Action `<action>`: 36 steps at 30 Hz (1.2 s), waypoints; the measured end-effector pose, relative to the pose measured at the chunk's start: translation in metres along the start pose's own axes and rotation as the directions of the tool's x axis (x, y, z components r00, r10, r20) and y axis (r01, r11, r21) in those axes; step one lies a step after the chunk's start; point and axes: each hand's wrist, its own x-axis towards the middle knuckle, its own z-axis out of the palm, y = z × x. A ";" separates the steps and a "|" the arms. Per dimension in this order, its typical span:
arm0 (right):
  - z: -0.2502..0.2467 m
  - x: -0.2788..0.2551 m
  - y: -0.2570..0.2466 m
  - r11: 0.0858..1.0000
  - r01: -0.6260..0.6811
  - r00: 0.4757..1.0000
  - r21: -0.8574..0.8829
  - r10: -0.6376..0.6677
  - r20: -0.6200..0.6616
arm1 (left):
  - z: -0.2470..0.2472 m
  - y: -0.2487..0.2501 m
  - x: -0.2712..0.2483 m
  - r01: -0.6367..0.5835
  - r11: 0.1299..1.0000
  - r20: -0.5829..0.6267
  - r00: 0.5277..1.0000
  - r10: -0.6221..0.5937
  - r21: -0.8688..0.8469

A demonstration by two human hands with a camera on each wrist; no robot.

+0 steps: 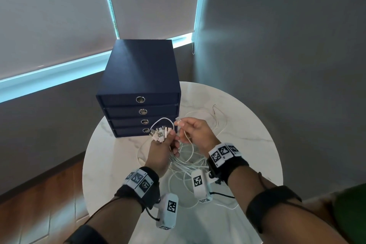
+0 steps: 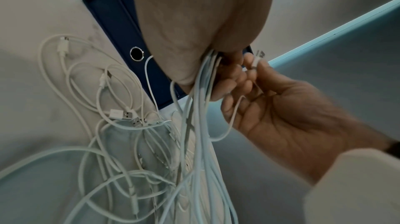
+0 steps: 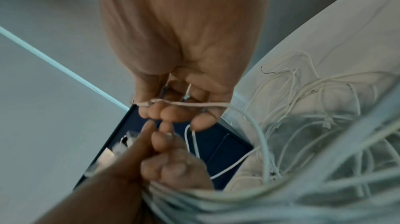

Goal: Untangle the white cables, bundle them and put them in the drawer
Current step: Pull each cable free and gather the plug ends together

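Observation:
My left hand point(image 1: 162, 148) grips a bunch of white cables, with several USB plugs point(image 1: 159, 133) fanned out above its fist. The cords hang down from it point(image 2: 201, 108) to a tangle of white cables point(image 1: 186, 166) on the table. My right hand point(image 1: 195, 131) pinches one cable end between thumb and forefinger, its small plug point(image 1: 177, 119) sticking up right beside the left hand's plugs. That cord runs across my right fingers point(image 3: 190, 104). Behind both hands stands the dark blue drawer unit point(image 1: 138, 77), all its drawers closed.
The round white marble table point(image 1: 247, 144) carries everything; its edge curves close on the left and right. More loose cable loops and plugs point(image 2: 121, 115) lie on it. A grey wall and window blinds stand behind. Wooden floor shows at lower left.

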 end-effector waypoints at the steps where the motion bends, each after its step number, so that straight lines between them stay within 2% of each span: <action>1: 0.003 -0.001 0.002 1.000 0.013 1.000 -0.024 -0.013 -0.001 | 0.001 -0.001 0.000 -0.010 1.000 -0.010 1.000 0.010 0.000; 5: 0.008 -0.002 0.009 0.996 0.012 1.000 -0.083 -0.011 0.010 | 0.003 -0.003 0.004 -0.024 0.999 -0.090 0.996 0.021 -0.027; 7: 0.008 0.000 0.012 0.993 0.018 1.000 -0.116 -0.018 0.002 | 0.003 -0.002 0.004 -0.038 0.999 -0.093 0.995 0.035 -0.026; 11: 0.008 0.002 0.014 0.999 0.028 0.995 -0.044 -0.032 -0.092 | 0.005 -0.002 0.004 -0.065 0.998 -0.086 0.994 0.064 -0.010; 14: 0.009 0.001 0.014 0.999 0.033 0.995 -0.029 -0.035 -0.091 | 0.010 -0.002 0.004 -0.089 0.996 -0.099 0.991 0.088 -0.010; 20: 0.012 -0.005 0.018 0.996 -0.040 0.999 0.084 0.041 -0.010 | 0.016 0.001 0.005 -0.132 0.991 -0.007 0.991 0.132 -0.020; 23: 0.006 0.000 0.025 0.997 -0.076 0.997 -0.033 0.076 0.003 | 0.012 -0.004 0.008 -0.101 0.995 -0.044 0.994 0.100 -0.023; 26: -0.005 0.002 0.037 0.979 -0.111 0.993 -0.171 0.114 0.007 | 0.012 -0.003 0.010 -0.071 0.997 -0.146 0.987 0.067 -0.028; 29: -0.028 -0.001 0.052 0.943 -0.109 0.994 -0.316 0.113 -0.004 | 0.011 0.009 0.014 -0.062 0.984 -0.257 0.966 0.017 -0.169; 32: -0.070 -0.003 0.071 0.920 -0.169 0.984 -0.354 0.139 -0.109 | 0.005 0.026 0.019 -0.108 0.944 -0.248 0.968 0.029 -0.311; 36: -0.137 -0.004 0.087 0.863 -0.346 0.900 -0.369 0.194 -0.391 | -0.002 0.042 0.025 -0.165 0.954 -0.275 0.957 0.093 -0.250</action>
